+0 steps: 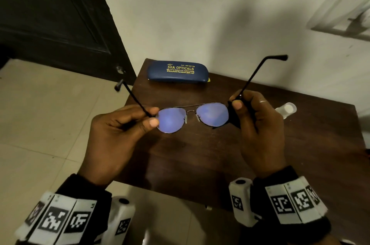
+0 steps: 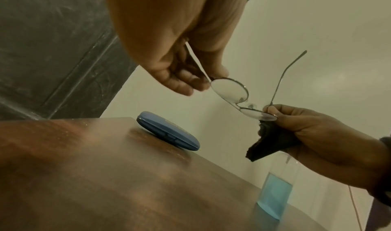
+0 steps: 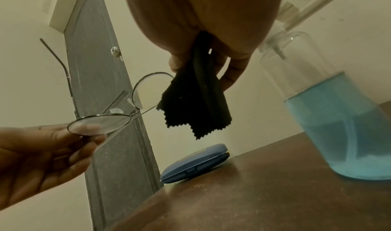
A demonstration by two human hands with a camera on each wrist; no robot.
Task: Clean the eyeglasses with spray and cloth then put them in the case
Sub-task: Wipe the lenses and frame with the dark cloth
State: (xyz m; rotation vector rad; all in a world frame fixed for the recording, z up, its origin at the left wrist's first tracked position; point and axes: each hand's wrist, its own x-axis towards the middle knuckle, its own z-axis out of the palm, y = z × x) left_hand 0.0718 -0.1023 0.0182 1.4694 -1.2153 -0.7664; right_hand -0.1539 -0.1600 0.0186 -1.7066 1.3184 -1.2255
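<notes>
the glasses hang above the surface, left hand pinching one end, right hand pinching the other with the cloth. wiping looks underway or done; the shut case, far side, waits.

Both hands hold the eyeglasses open at frame centre: left hand pinches one temple, right hand pinches the other with a black cloth. Closed blue case sits above on the brown table, bottle cap peeking right.
</notes>
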